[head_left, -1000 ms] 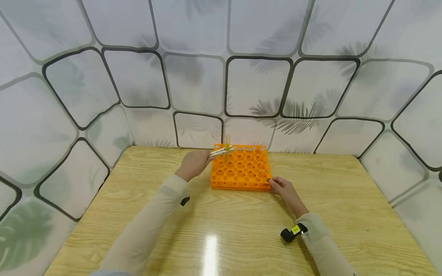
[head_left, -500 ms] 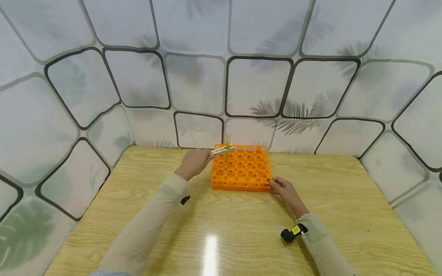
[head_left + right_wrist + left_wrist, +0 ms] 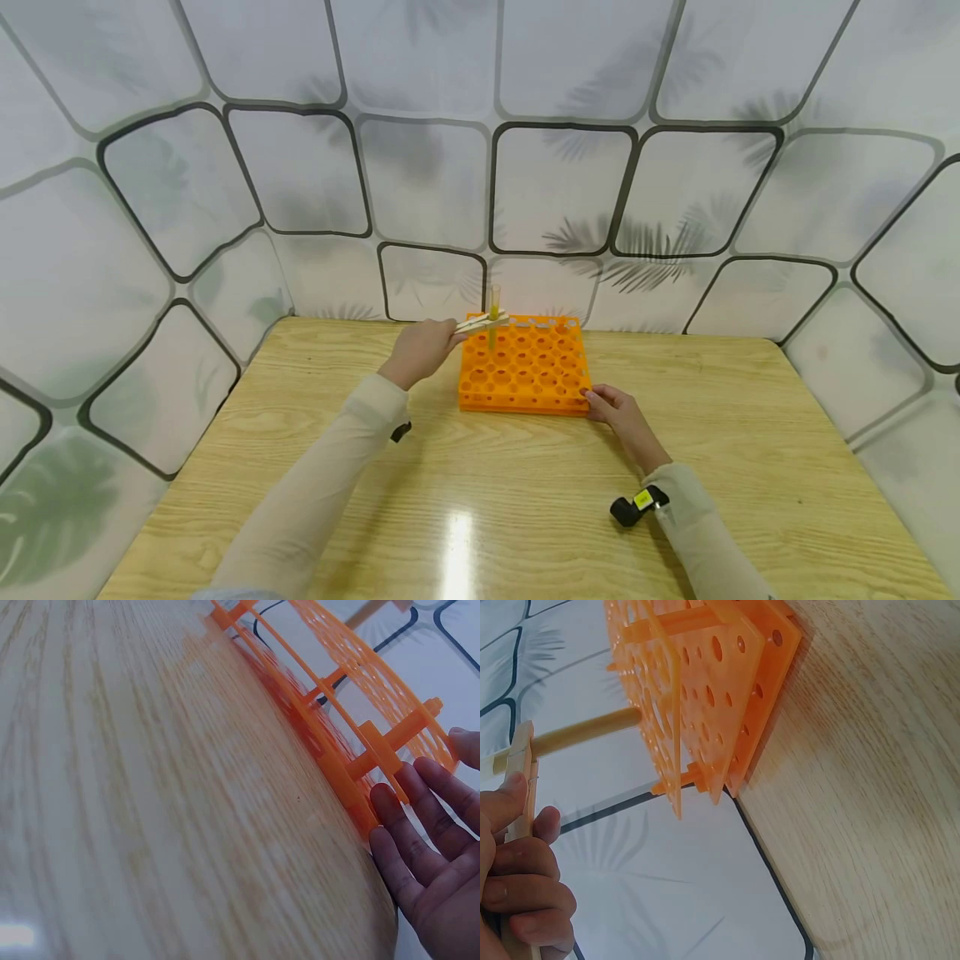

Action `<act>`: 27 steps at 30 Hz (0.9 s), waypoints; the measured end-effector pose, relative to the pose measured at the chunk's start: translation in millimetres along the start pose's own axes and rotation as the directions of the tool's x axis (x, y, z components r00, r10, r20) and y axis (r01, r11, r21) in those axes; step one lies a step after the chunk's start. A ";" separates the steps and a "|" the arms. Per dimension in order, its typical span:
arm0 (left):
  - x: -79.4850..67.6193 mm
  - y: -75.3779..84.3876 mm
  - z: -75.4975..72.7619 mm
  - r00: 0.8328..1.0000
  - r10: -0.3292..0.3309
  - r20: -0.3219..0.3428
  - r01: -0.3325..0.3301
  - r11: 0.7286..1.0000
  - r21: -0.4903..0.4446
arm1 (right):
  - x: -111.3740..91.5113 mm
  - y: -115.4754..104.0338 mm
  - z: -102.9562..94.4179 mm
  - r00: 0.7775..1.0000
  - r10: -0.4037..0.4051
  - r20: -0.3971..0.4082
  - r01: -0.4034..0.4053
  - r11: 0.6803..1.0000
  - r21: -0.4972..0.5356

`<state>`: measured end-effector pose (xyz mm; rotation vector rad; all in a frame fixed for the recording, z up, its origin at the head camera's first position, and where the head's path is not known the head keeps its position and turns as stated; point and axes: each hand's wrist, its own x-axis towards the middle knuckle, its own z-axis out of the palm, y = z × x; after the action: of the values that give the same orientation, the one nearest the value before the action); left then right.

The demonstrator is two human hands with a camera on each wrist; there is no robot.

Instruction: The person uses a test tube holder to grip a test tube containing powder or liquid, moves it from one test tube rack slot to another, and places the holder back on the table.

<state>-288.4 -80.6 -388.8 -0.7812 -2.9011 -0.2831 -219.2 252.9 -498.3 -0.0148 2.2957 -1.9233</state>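
My left hand point(image 3: 422, 350) grips a wooden test tube holder point(image 3: 480, 323), its fingers curled round the handle in the left wrist view. Clamped in the holder is a clear test tube point(image 3: 495, 298) with yellow liquid, upright over the back left of an orange test tube rack point(image 3: 525, 362). In the left wrist view the tube's point(image 3: 585, 733) lower end is at the rack's top plate point(image 3: 660, 712); I cannot tell whether it sits in a hole. At the near right corner, my right hand point(image 3: 618, 417) holds the rack, fingers point(image 3: 412, 847) against its side and thumb near the top plate.
The rack stands on a wood-grain table point(image 3: 525, 492) near its back edge. A pale patterned curtain point(image 3: 420, 183) rises behind and along both sides. Small black wrist cameras are strapped to both sleeves, the right one point(image 3: 637, 504) with a yellow label.
My left hand has risen slightly, lifting the holder and the test tube a little. My right hand and the rack stay in place.
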 end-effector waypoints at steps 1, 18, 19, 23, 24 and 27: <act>0.0 0.2 -0.4 1.000 0.001 -0.002 -0.001 1.000 0.000 | -0.3 -0.3 0.2 1.000 0.000 -0.004 0.000 1.000 0.001; -2.2 -1.3 -4.3 0.999 -0.001 -0.037 0.001 1.000 0.002 | -1.6 4.8 -2.6 0.991 -0.129 0.044 0.128 0.991 0.044; -2.3 -1.8 -4.4 0.999 -0.003 -0.035 0.003 1.000 0.005 | -1.5 4.8 -2.4 0.992 -0.117 0.040 0.115 0.992 0.042; -1.8 -4.0 -3.5 1.000 -0.005 -0.031 0.006 1.000 0.014 | 0.5 4.0 -1.4 0.999 -0.036 0.007 0.036 0.999 -0.007; -1.5 -4.6 -2.9 0.999 -0.006 -0.032 0.006 1.000 0.015 | 0.9 3.7 -1.4 1.000 -0.025 0.006 0.025 1.000 -0.018; -0.9 -6.2 -1.4 0.999 -0.008 -0.036 0.008 1.000 0.015 | 1.7 2.9 -0.7 1.000 0.008 -0.013 -0.008 1.000 -0.019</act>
<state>-290.6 -86.6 -388.5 -0.7544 -2.8695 -0.2732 -220.7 253.9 -501.2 0.0045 2.3190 -1.9026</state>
